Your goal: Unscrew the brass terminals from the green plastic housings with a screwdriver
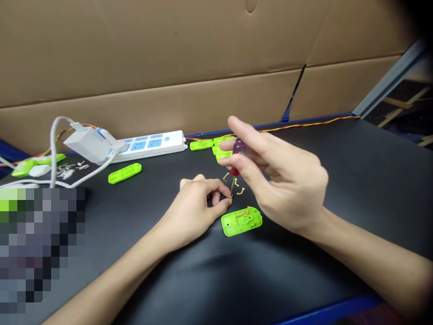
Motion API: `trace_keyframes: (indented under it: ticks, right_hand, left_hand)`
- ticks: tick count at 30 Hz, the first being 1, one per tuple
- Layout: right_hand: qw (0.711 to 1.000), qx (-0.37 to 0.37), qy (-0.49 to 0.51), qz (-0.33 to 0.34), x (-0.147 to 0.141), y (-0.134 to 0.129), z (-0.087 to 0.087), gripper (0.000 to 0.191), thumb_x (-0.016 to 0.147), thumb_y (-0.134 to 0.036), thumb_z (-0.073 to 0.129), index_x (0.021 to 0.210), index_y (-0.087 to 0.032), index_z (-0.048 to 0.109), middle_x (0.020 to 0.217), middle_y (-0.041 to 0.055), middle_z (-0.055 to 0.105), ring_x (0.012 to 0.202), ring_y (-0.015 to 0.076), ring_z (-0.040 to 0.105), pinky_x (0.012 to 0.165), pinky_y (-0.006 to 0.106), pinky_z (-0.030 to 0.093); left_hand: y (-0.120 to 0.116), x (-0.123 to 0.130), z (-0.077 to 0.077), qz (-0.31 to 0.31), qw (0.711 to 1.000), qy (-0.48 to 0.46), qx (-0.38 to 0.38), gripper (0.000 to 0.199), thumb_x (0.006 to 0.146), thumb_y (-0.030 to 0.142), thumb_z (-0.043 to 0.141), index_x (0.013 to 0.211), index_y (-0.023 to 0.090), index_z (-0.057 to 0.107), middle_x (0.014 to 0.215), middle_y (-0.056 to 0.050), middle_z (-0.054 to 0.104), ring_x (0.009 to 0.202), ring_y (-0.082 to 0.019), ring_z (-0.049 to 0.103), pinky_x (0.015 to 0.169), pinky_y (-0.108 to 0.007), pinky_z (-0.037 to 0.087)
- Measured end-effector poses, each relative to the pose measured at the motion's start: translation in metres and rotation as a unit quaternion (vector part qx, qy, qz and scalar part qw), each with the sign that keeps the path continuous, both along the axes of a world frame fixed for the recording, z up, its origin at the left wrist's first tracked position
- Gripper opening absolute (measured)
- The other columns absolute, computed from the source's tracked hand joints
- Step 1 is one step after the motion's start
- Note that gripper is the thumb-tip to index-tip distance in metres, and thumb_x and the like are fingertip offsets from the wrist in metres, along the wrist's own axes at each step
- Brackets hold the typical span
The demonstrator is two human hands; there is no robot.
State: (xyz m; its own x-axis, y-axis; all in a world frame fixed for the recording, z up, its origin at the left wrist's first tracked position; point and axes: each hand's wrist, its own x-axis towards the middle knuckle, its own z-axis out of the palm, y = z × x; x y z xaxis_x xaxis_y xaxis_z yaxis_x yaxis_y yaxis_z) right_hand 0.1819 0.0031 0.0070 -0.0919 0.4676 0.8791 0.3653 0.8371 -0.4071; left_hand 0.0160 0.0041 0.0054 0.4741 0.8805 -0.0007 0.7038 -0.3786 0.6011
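Observation:
My right hand (280, 176) grips the handle of a screwdriver (235, 170), whose shaft points down at the tabletop. The fingertips of my left hand (199, 205) pinch a small brass piece (230, 197) right where the screwdriver tip meets it. Just in front of my fingers lies a green plastic shell (241, 222) with a brass strip inside. Several loose brass strips (240, 191) lie on the black table beyond the screwdriver tip.
A white power strip (149, 146) with a plugged-in adapter (88, 143) stands at the back left. More green shells (201, 145) lie beside it, one green shell (125, 173) nearer. Small white parts (69, 170) and cables are at the left. Cardboard (203, 54) rises behind the table (355, 180).

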Motion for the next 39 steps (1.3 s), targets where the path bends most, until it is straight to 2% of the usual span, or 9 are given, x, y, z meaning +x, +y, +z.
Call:
trace_keyframes:
  ticks: [6, 9, 12, 19, 24, 28, 33, 37, 39]
  right_hand:
    - [1.000, -0.024, 0.006, 0.000, 0.0016, -0.0016, 0.0020, 0.022, 0.085, -0.025, 0.068, 0.106, -0.025, 0.068, 0.091, 0.0014, 0.063, 0.074, 0.0118, 0.062, 0.068, 0.027, 0.060]
    - [0.998, -0.063, -0.019, 0.008, -0.0001, -0.0054, 0.0039, 0.029, 0.094, -0.017, 0.049, 0.120, -0.025, 0.061, 0.107, 0.0044, 0.065, 0.088, 0.0133, 0.067, 0.078, 0.028, 0.062]
    - [0.999, -0.029, -0.041, -0.010, -0.0019, -0.0069, 0.0055, 0.039, 0.095, -0.010, 0.045, 0.129, -0.025, 0.057, 0.112, 0.0036, 0.070, 0.095, 0.0135, 0.070, 0.085, 0.029, 0.062]
    - [1.000, 0.000, -0.015, -0.018, 0.0006, -0.0049, 0.0065, 0.020, 0.084, -0.018, 0.069, 0.103, -0.019, 0.070, 0.086, 0.0039, 0.065, 0.068, 0.0106, 0.059, 0.063, 0.027, 0.059]
    - [0.999, -0.043, -0.028, 0.006, -0.0008, -0.0086, 0.0057, 0.038, 0.094, -0.010, 0.047, 0.129, -0.018, 0.058, 0.114, 0.0084, 0.068, 0.093, 0.0139, 0.070, 0.083, 0.029, 0.063]
    - [1.000, -0.007, -0.018, -0.013, -0.0005, -0.0071, 0.0054, 0.036, 0.089, -0.011, 0.059, 0.123, -0.023, 0.063, 0.100, 0.0029, 0.073, 0.084, 0.0136, 0.071, 0.079, 0.028, 0.063]
    - [0.999, 0.002, -0.027, -0.034, 0.0010, -0.0060, 0.0070, 0.021, 0.086, -0.023, 0.068, 0.106, -0.021, 0.071, 0.084, 0.0030, 0.066, 0.074, 0.0127, 0.063, 0.066, 0.029, 0.060]
    - [0.998, -0.011, -0.045, -0.035, -0.0003, -0.0082, 0.0074, 0.039, 0.094, -0.009, 0.046, 0.128, -0.022, 0.060, 0.103, 0.0059, 0.070, 0.084, 0.0119, 0.068, 0.076, 0.027, 0.061]
    - [0.998, 0.007, -0.047, -0.036, -0.0004, -0.0081, 0.0068, 0.044, 0.093, -0.007, 0.047, 0.133, -0.025, 0.057, 0.107, 0.0035, 0.072, 0.086, 0.0114, 0.070, 0.079, 0.026, 0.062]
  left_hand:
    - [0.0004, -0.0014, -0.0039, 0.001, 1.000, -0.016, 0.001, 0.014, 0.087, 0.032, 0.058, 0.080, 0.022, 0.066, 0.066, 0.004, 0.059, 0.069, -0.016, 0.053, 0.072, -0.031, 0.036]
    - [0.0002, -0.0012, -0.0029, -0.001, 1.000, -0.005, 0.012, 0.014, 0.086, 0.030, 0.059, 0.077, 0.021, 0.065, 0.065, 0.004, 0.060, 0.071, -0.016, 0.053, 0.075, -0.031, 0.035]
    - [-0.0002, -0.0010, -0.0026, 0.000, 1.000, -0.003, 0.015, 0.014, 0.085, 0.029, 0.059, 0.074, 0.021, 0.063, 0.064, 0.005, 0.059, 0.071, -0.016, 0.052, 0.077, -0.031, 0.034]
    - [0.0005, -0.0020, -0.0071, 0.007, 1.000, -0.016, 0.008, 0.015, 0.086, 0.032, 0.058, 0.078, 0.021, 0.064, 0.065, 0.005, 0.058, 0.066, -0.014, 0.052, 0.070, -0.028, 0.035]
    - [0.0006, -0.0011, -0.0040, -0.002, 1.000, -0.003, 0.022, 0.012, 0.085, 0.028, 0.059, 0.077, 0.021, 0.064, 0.065, 0.005, 0.060, 0.071, -0.016, 0.053, 0.076, -0.031, 0.035]
    - [0.0006, -0.0015, -0.0057, -0.003, 1.000, -0.009, 0.017, 0.015, 0.085, 0.029, 0.059, 0.073, 0.020, 0.061, 0.064, 0.005, 0.059, 0.070, -0.015, 0.053, 0.073, -0.029, 0.035]
    - [0.0003, -0.0033, -0.0093, -0.002, 1.000, -0.021, 0.021, 0.016, 0.087, 0.031, 0.059, 0.075, 0.020, 0.062, 0.065, 0.005, 0.059, 0.068, -0.014, 0.053, 0.071, -0.029, 0.034]
    - [0.0009, -0.0018, -0.0059, -0.008, 1.000, -0.003, 0.029, 0.013, 0.086, 0.029, 0.059, 0.076, 0.021, 0.063, 0.065, 0.005, 0.060, 0.071, -0.015, 0.053, 0.076, -0.031, 0.034]
    - [0.0012, -0.0009, -0.0048, -0.009, 1.000, 0.001, 0.027, 0.014, 0.086, 0.029, 0.060, 0.076, 0.021, 0.063, 0.065, 0.005, 0.061, 0.072, -0.016, 0.054, 0.076, -0.031, 0.035]
